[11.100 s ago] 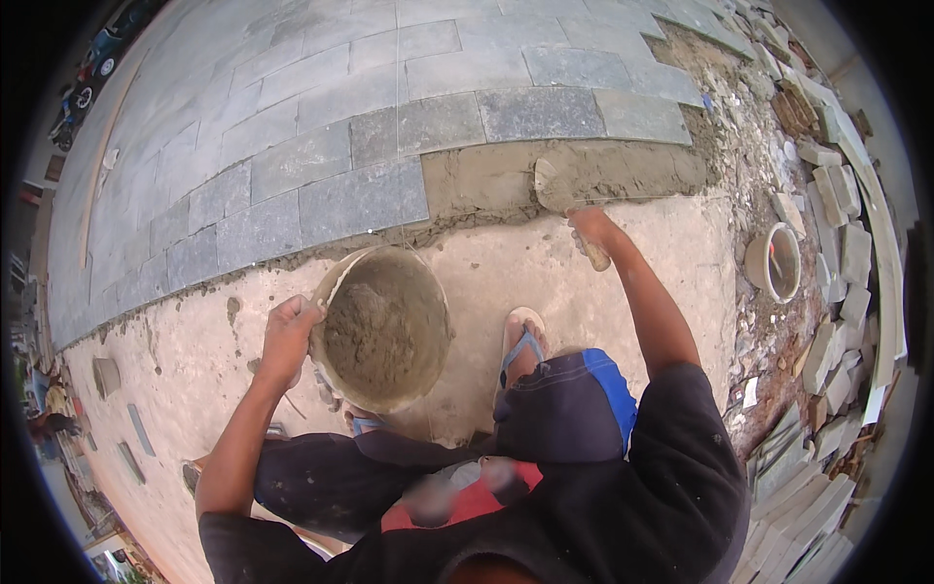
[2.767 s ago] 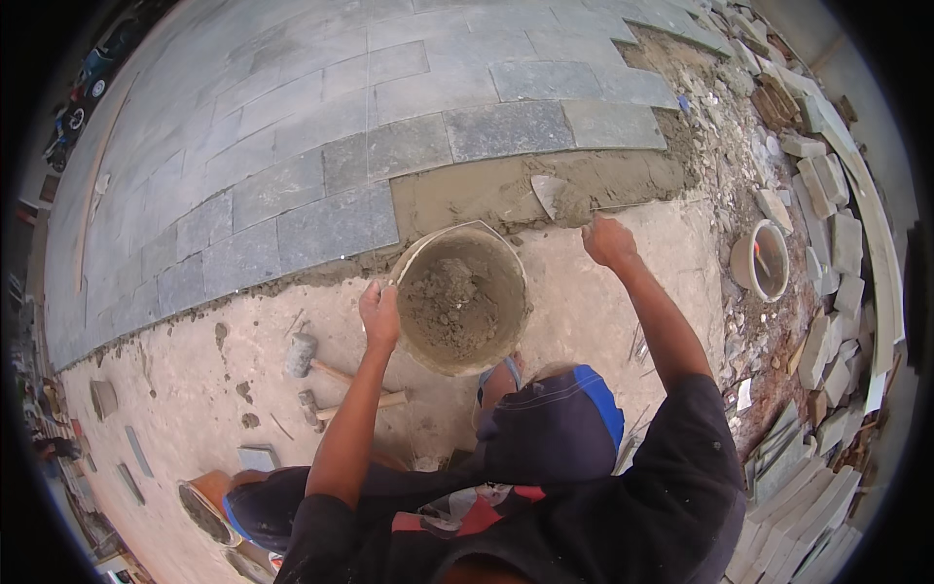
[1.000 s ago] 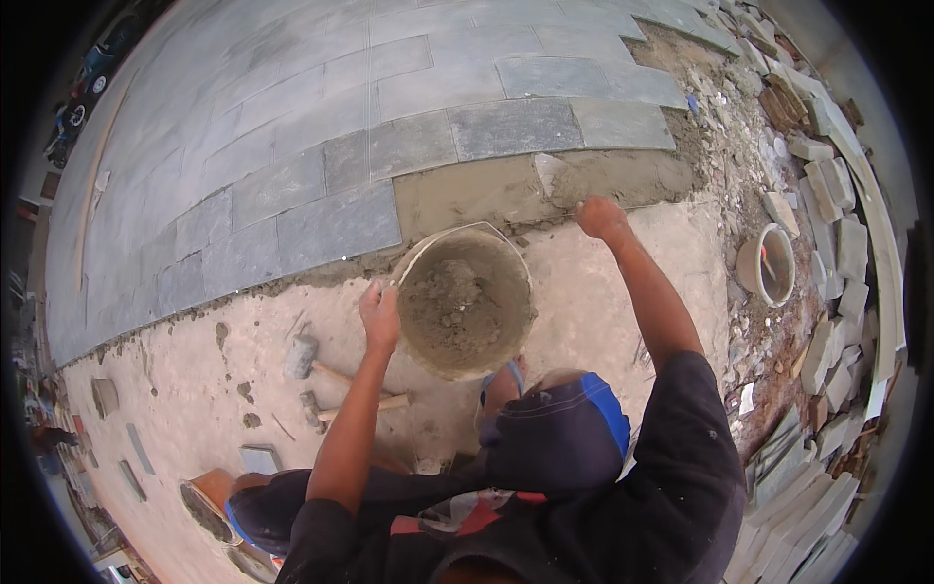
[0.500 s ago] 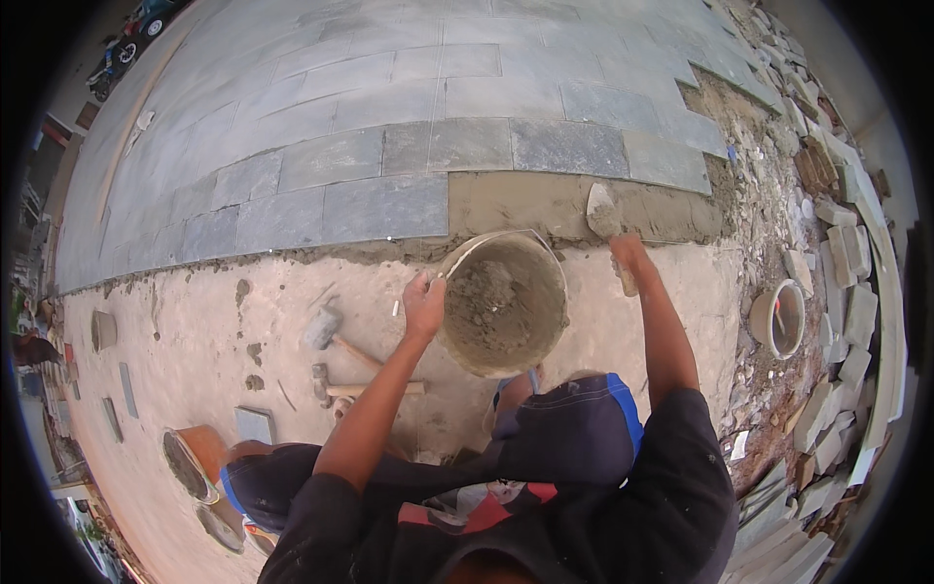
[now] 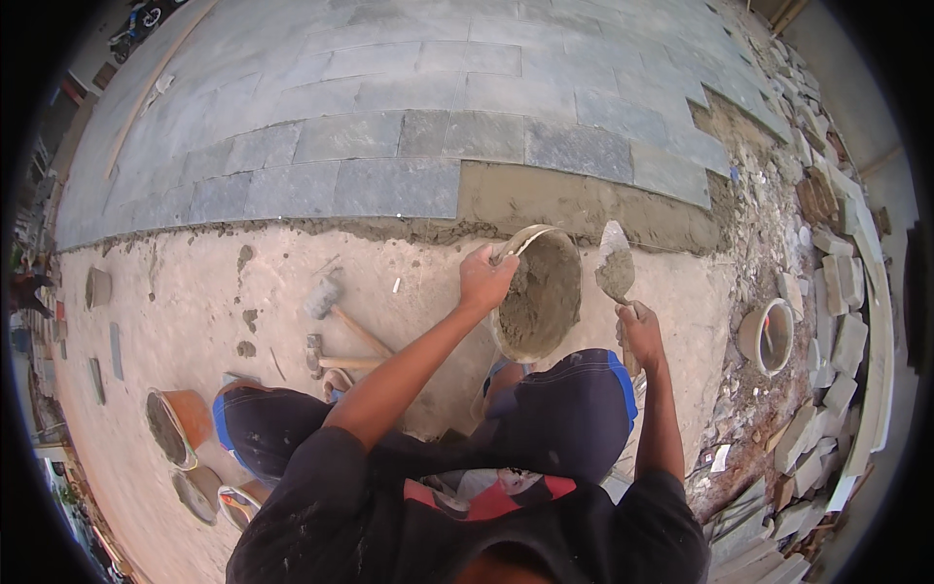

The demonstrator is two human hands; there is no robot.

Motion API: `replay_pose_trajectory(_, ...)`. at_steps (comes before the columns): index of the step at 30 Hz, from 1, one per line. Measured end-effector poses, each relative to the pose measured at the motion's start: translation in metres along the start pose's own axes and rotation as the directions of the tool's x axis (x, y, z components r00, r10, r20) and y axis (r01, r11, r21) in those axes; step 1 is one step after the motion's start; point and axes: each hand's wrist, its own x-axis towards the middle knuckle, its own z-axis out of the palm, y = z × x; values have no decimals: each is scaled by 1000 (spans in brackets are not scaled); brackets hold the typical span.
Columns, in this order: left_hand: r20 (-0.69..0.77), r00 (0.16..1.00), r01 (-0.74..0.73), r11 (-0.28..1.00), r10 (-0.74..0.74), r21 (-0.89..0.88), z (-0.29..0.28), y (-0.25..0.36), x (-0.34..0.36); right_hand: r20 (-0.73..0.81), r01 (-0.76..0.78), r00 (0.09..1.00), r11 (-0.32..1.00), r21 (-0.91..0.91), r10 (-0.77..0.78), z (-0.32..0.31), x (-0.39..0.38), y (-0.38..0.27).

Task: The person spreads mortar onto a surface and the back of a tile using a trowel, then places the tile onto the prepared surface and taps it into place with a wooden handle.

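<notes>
My left hand (image 5: 486,280) grips the rim of a bucket (image 5: 499,336) at its upper left and holds it tilted to the right. Grey wet mortar (image 5: 543,292) lies inside. To the bucket's right, my right hand (image 5: 640,334) is closed round the handle of a trowel (image 5: 614,263), whose pointed blade aims away from me and carries some mortar. Beyond both stretches a bed of spread mortar (image 5: 574,200), bordered by grey stone tiles (image 5: 399,187) on its left and far side.
A mallet (image 5: 324,297) and a hammer (image 5: 315,354) lie on the floor to the left. An orange bucket (image 5: 190,419) rests by my left knee. Another bucket (image 5: 749,336) stands at right, beside rubble and stacked stone pieces (image 5: 851,316).
The bucket has shifted right and tipped to the right in my left hand. My right hand has drawn the trowel back from the mortar bed towards me.
</notes>
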Motion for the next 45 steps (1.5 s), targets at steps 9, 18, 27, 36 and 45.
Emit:
replay_pose_trajectory(9,49,993,-108,994,108,-1,21,1,-11,86,192,969,481,-856,-234,5,-51,-34)
replay_pose_trajectory(18,23,997,-80,997,80,6,9,-8,-15,149,203,979,612,-765,-138,60,-12,-25)
replay_pose_trajectory(27,19,996,-85,996,85,-1,-6,-30,-13,88,138,989,527,-838,-119,73,-14,-59)
replay_pose_trajectory(36,68,996,-41,975,57,-218,-6,-42,-12,89,95,995,584,-806,-38,100,13,-62)
replay_pose_trajectory(45,-20,999,-47,995,45,-93,-13,-70,-5,299,150,954,871,-467,-4,72,16,-49)
